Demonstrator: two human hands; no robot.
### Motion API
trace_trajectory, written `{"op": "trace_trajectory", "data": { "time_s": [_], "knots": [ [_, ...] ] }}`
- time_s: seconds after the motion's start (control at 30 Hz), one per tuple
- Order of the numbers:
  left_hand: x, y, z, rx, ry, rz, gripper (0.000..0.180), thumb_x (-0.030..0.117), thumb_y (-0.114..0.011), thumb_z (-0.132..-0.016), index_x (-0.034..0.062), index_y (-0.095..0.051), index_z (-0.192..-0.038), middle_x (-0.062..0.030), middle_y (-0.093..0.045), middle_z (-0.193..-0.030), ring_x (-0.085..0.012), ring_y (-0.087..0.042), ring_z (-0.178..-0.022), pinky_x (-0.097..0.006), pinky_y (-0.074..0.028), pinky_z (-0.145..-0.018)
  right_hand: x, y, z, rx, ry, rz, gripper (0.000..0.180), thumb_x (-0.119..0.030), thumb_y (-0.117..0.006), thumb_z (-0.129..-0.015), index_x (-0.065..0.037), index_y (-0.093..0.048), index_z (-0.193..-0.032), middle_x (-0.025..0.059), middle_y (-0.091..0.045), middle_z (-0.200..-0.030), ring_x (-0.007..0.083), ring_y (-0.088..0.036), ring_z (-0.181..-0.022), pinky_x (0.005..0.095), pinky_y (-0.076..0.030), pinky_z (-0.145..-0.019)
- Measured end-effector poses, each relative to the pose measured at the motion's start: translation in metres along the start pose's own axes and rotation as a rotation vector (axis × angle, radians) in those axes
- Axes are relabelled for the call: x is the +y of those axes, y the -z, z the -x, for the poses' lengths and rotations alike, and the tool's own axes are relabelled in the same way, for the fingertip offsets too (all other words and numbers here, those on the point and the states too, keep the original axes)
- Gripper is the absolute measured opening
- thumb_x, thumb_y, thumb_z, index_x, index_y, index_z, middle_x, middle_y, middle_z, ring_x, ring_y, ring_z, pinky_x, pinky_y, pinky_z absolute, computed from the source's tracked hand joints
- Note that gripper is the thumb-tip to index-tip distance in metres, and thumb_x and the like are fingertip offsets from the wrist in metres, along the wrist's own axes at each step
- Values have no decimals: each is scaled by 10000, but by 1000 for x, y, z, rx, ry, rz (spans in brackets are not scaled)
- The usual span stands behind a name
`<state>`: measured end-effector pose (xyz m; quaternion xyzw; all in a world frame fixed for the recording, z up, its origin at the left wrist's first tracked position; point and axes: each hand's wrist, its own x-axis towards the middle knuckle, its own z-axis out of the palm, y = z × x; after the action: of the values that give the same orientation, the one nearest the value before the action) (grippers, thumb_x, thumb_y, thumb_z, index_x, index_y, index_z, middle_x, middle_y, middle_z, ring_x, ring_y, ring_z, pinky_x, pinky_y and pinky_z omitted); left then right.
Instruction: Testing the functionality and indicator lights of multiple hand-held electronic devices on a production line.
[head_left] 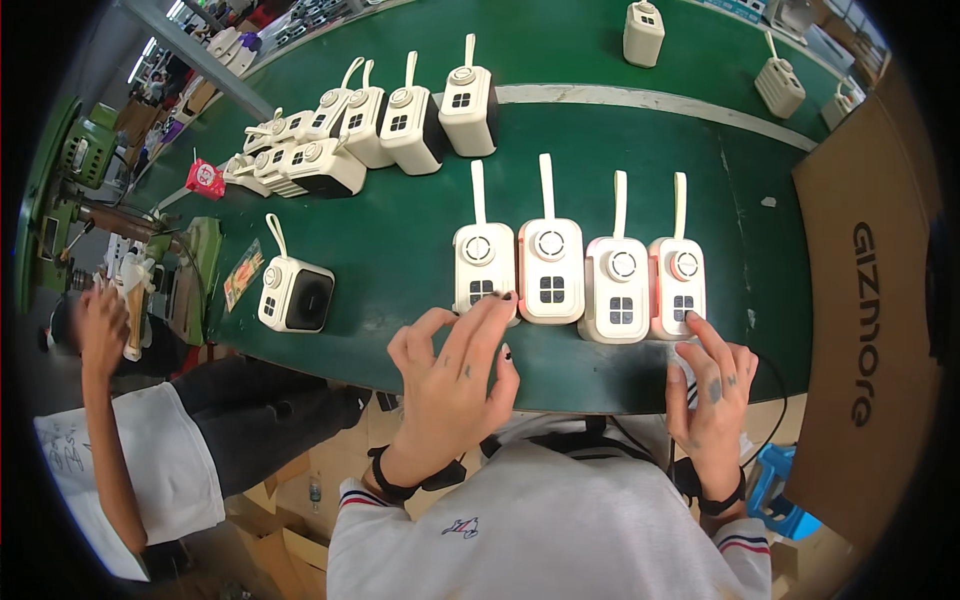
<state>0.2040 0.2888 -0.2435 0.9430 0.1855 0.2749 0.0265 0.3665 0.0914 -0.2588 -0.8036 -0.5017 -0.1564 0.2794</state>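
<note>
Four cream portable speakers stand in a row before me, each with a strap loop, a round dial and four dark buttons. My left hand [455, 375] is open, fingers spread, its fingertips at the lower end of the leftmost speaker [483, 250]. Beside that one are a pink-edged speaker [551, 265] and another cream speaker [615, 290]. With its index fingertip, my right hand [715, 405] touches a button on the rightmost speaker [680, 275], which has a pink side. The thumb is apart from the fingers; a small white, dark-striped patch shows between them, which I cannot make out.
More speakers [408, 130] cluster at the far left of the green table [390, 270], and a single speaker [297, 295] stands nearer. A cardboard box [865, 300] borders the right side. At left, a co-worker's hand [103, 325] is beside a green machine [90, 150]. A blue stool [780, 495] is below.
</note>
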Motion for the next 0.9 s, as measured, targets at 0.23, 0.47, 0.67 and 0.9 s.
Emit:
{"op": "trace_trajectory", "data": {
  "time_s": [0.23, 0.47, 0.67, 0.9],
  "knots": [
    [14, -11, 4, -27, -117, 113, 511, 73, -640, -655, 91, -635, -1165, -14, -604, -1246, -225, -473, -941, -352, -321, -856, -16, -8, -16, -107, 195, 38, 228, -202, -734, -732, -136, -639, -929, 39, -589, -1271, 213, -481, -802, 365, -370, -777],
    [18, -22, 1, -5, -168, 42, 503, 73, -635, -658, 100, -648, -1159, -7, -587, -1262, -225, -443, -932, -358, -309, -841, -23, -1, -18, -210, 247, 96, 212, -293, -714, -788, -124, -645, -895, 75, -598, -1237, 184, -493, -736, 337, -372, -708],
    [19, -21, -3, -44, -153, 3, 531, 61, -625, -653, 93, -621, -1184, 4, -583, -1265, -215, -430, -945, -367, -300, -842, -15, -9, -16, -168, 235, -17, 245, -295, -703, -799, -85, -639, -907, 135, -592, -1233, 190, -503, -722, 331, -373, -694],
    [10, -13, 2, -54, -150, 35, 524, 85, -642, -650, 97, -609, -1173, -36, -549, -1297, -232, -445, -1005, -400, -299, -873, -12, 5, -5, -102, 55, 39, 238, -244, -695, -795, -53, -637, -925, 145, -562, -1282, 227, -505, -751, 346, -363, -699]
  ]
}}
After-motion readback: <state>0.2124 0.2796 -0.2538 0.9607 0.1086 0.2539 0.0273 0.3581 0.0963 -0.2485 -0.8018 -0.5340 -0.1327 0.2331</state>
